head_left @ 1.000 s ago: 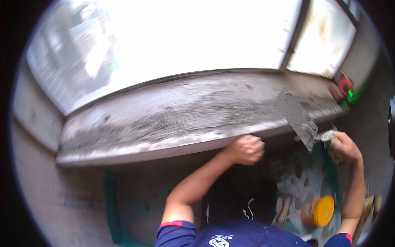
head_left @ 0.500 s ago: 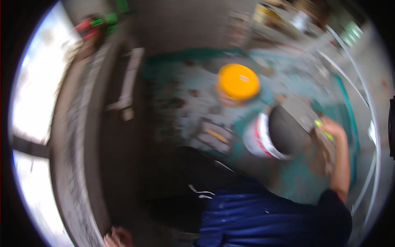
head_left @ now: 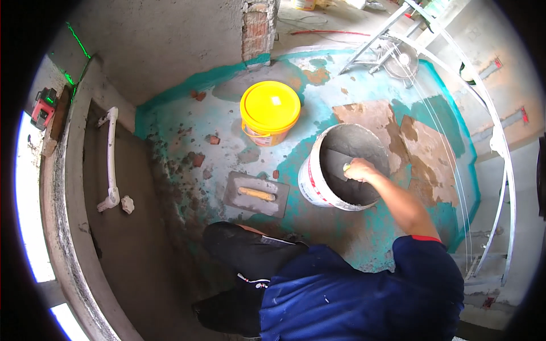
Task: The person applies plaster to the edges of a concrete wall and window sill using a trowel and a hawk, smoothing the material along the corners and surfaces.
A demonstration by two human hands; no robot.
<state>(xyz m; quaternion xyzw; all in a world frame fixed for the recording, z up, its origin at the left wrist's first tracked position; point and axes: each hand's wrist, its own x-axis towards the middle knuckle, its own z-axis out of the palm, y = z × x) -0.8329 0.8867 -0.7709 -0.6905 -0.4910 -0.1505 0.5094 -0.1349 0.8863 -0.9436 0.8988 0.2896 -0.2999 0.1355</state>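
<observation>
My right hand (head_left: 364, 170) is inside the mouth of a white bucket (head_left: 314, 184), closed on the yellow-green handle of a trowel (head_left: 336, 158). The trowel's flat blade shows partly against the grey mortar (head_left: 358, 190) coating the inside. The bucket leans, its mouth turned toward the right. My left hand is out of view. Left of the bucket, a rectangular plastering float (head_left: 230, 196) with a wooden handle lies on the floor. Beyond it stands a yellow-lidded bucket (head_left: 269, 108).
Bent over the teal-stained floor (head_left: 227, 142), I have a low wall (head_left: 60, 187) at my left. A white pipe (head_left: 111, 150) runs along its inner side. A red laser level (head_left: 43, 108) sits atop it. A metal ladder (head_left: 492, 113) stands right, near brown sheets (head_left: 426, 156).
My right hand has moved from right of the bucket into its mouth with the trowel. My left hand, visible earlier at the lower left, has left the view. The picture has steadied.
</observation>
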